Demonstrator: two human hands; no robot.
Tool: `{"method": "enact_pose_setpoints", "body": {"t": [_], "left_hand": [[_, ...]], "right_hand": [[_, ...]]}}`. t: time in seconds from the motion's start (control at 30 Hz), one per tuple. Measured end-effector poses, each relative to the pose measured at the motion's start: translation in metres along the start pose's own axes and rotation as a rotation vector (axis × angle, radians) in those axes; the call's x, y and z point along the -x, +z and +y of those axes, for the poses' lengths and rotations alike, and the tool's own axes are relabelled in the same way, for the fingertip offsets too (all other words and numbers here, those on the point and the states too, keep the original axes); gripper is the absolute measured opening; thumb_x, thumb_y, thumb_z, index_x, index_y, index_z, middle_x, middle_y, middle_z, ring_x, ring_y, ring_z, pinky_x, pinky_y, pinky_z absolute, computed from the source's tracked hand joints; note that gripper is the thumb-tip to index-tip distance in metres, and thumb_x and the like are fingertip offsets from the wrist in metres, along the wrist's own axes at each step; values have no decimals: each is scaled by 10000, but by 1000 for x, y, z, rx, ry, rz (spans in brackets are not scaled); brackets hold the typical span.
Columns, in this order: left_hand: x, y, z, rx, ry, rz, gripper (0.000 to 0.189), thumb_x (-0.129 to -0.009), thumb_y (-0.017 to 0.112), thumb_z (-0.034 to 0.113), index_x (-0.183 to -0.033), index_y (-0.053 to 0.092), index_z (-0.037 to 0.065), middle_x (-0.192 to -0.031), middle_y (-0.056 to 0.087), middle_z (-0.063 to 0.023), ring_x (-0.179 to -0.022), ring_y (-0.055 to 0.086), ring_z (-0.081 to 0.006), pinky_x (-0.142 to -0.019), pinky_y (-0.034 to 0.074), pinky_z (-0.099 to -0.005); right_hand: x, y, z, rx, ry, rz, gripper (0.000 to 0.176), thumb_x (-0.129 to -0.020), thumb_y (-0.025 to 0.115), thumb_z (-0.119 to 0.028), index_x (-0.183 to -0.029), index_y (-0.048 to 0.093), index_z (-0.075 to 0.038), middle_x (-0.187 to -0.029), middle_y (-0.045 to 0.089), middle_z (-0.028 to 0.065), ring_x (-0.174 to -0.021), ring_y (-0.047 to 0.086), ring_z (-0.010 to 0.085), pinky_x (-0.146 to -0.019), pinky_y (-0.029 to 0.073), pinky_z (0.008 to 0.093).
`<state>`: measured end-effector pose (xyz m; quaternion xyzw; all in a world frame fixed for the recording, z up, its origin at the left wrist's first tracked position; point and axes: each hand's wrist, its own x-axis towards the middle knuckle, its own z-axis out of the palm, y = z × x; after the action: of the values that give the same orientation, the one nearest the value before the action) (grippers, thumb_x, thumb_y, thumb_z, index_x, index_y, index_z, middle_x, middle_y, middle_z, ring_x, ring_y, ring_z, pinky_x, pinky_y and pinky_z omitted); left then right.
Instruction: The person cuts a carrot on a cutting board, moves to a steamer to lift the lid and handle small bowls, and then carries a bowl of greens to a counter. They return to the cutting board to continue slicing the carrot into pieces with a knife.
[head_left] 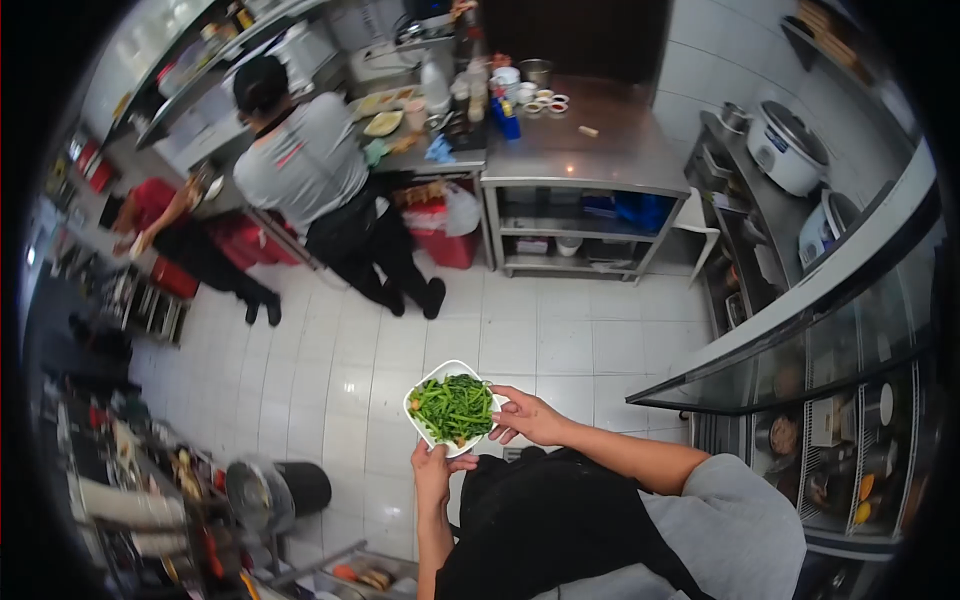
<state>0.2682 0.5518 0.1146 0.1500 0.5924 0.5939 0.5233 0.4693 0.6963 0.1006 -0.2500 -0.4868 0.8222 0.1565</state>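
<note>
A white square-shaped bowl (411, 388) is held out in front of my body, above the tiled floor. Cooked green vegetables (452, 408) with a few small orange bits fill it. My left hand (437, 474) grips the bowl's near edge, thumb at the rim. At the bowl's right side, my right hand (526, 417) holds the rim between thumb and fingers. The undersides of the fingers are partly hidden.
A person in grey (300, 160) stands at the back counter; another in red (165, 215) is farther left. A steel table (600, 150) bears small cups. An open glass-door fridge (800, 370) is at right. A dark bin (305, 487) stands lower left.
</note>
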Motion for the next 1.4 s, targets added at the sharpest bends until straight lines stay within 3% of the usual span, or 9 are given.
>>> {"method": "enact_pose_setpoints", "body": {"t": [0.2, 0.43, 0.67, 0.8, 0.97, 1.07, 1.13, 1.27, 1.4], "left_hand": [[-138, 55, 42, -77, -95, -252, 309, -1008, 419, 13, -1275, 487, -127, -1002, 713, -301, -724, 774, -386, -595, 684, -424], [-277, 100, 61, -152, -167, -447, 529, -1107, 544, 412, -1416, 465, -11, -1169, 707, -250, -966, 760, -326, -771, 661, -423], [-356, -24, -27, -578, -346, -330, 389, -1077, 587, 321, -1245, 606, -29, -1034, 749, -182, -859, 763, -268, -660, 635, -400], [-322, -145, -104, -1421, -186, -103, 363, -947, 655, 312, -861, 701, -38, -839, 752, -216, -806, 762, -309, -694, 612, -515], [-196, -121, -105, -439, -763, 420, 278, -946, 675, 308, -1024, 636, 44, -973, 707, -282, -852, 719, -437, -695, 564, -637], [-147, -96, -146, -824, -631, 135, 239, -969, 679, 317, -992, 658, 80, -897, 716, -224, -813, 722, -377, -672, 575, -572], [-124, -82, -173, -1601, 17, -387, 219, -984, 681, 322, -970, 672, 104, -846, 722, -185, -787, 724, -336, -656, 582, -528], [-125, -24, -213, -1285, -346, -141, 228, -970, 716, 317, -971, 706, 89, -830, 739, -170, -789, 739, -312, -663, 590, -502], [-171, 1, -224, -1092, -379, 124, 238, -956, 751, 311, -972, 739, 74, -813, 756, -154, -791, 755, -287, -669, 598, -475]], "right_hand": [[-76, -72, -26, 77, -61, 460, 495, -1031, 519, -3, -1501, 363, -21, -1063, 721, 186, -839, 759, 258, -703, 660, 357], [-155, -207, -92, -56, -99, 857, 452, -1007, 533, -5, -1435, 388, 3, -1096, 718, 229, -764, 776, 313, -640, 667, 369], [-263, -360, -163, -29, -191, 1099, 419, -1001, 509, 15, -1404, 397, 0, -1092, 686, 262, -706, 767, 311, -557, 652, 368], [-333, -442, -169, -161, -237, 1158, 410, -1025, 536, -11, -1411, 401, -24, -1079, 687, 268, -698, 766, 309, -540, 650, 362], [-400, -512, -177, -28, -139, 1224, 450, -1012, 577, -13, -1437, 429, -30, -1124, 691, 231, -687, 766, 298, -558, 655, 351], [-410, -527, -195, -167, -157, 1174, 437, -1024, 588, -51, -1441, 455, -46, -1151, 690, 226, -716, 768, 297, -597, 658, 333], [-412, -537, -198, -264, -162, 1119, 437, -1027, 600, -76, -1439, 459, -50, -1127, 684, 203, -755, 767, 300, -631, 663, 350], [-400, -571, -168, -496, -268, 1056, 432, -1029, 632, -133, -1425, 473, -63, -1043, 643, 122, -872, 747, 301, -719, 665, 411], [-354, -582, -82, 100, -330, 963, 129, -1068, 627, -197, -1153, 634, -101, -912, 611, 1, -784, 585, 108, -703, 595, 307]]}}
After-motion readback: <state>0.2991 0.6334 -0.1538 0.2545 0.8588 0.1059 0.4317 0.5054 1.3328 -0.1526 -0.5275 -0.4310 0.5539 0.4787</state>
